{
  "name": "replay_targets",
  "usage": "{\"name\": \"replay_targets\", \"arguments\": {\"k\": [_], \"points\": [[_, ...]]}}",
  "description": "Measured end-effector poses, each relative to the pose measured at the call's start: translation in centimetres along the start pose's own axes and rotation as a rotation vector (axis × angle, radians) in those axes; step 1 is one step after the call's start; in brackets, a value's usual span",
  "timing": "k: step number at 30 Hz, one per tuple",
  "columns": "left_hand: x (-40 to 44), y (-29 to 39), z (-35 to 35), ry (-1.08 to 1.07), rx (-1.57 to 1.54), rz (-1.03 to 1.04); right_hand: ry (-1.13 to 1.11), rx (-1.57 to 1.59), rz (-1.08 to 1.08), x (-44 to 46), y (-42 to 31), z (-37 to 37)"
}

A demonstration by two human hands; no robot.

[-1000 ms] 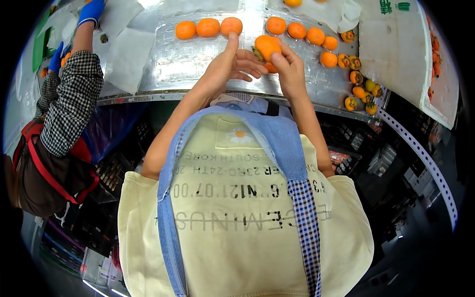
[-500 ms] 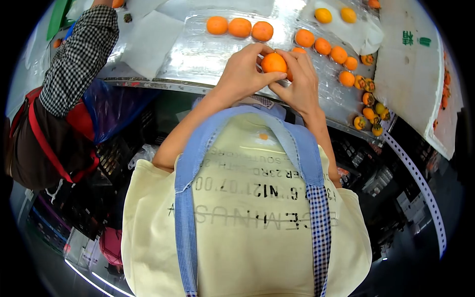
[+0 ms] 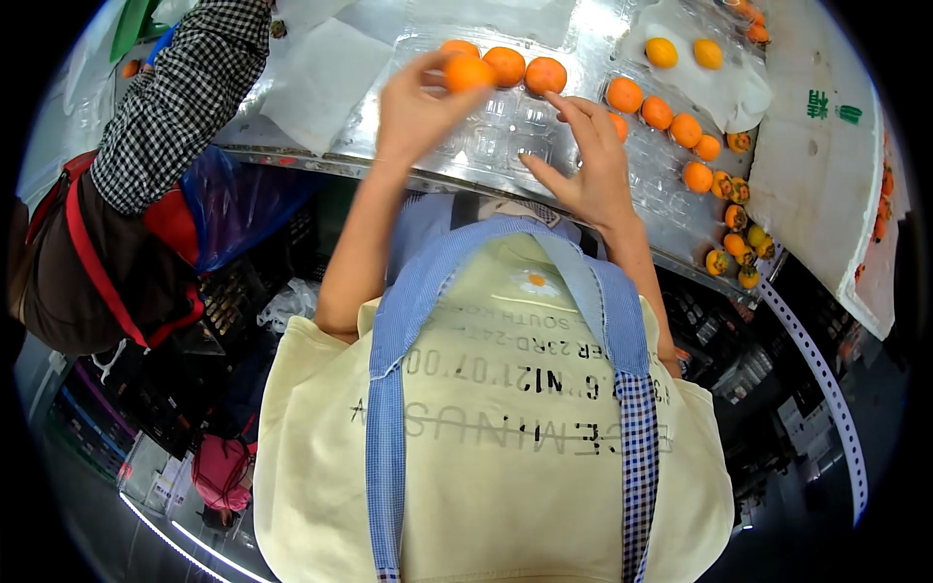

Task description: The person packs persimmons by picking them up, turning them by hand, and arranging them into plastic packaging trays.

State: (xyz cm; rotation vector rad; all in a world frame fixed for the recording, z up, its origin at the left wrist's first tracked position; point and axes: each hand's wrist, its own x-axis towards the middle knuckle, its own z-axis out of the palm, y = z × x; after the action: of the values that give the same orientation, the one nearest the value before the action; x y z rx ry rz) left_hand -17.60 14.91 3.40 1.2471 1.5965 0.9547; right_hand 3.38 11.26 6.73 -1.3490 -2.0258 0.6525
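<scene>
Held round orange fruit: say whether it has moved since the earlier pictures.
Yes: the held fruit moved left and away, toward the left end of the three orange fruits in a row.

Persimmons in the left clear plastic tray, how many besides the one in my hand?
3, in a row along the tray's far side: left persimmon, partly behind the held persimmon; middle persimmon; right persimmon, nearest the right hand. The left hand may hide more.
</scene>
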Motion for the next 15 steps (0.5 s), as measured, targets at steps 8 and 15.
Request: {"name": "replay_targets", "arguments": {"k": [8,15], "points": [[5.3,-4.1,-5.2,0.108,0.44,0.071,-0.118,-0.011,0.012,-0.7,1.2,-0.1],[6.8,-4.7,-4.5,-0.037,0.582,0.114,-0.128,-0.024,0.004,-1.3,2.0,0.5]]}}
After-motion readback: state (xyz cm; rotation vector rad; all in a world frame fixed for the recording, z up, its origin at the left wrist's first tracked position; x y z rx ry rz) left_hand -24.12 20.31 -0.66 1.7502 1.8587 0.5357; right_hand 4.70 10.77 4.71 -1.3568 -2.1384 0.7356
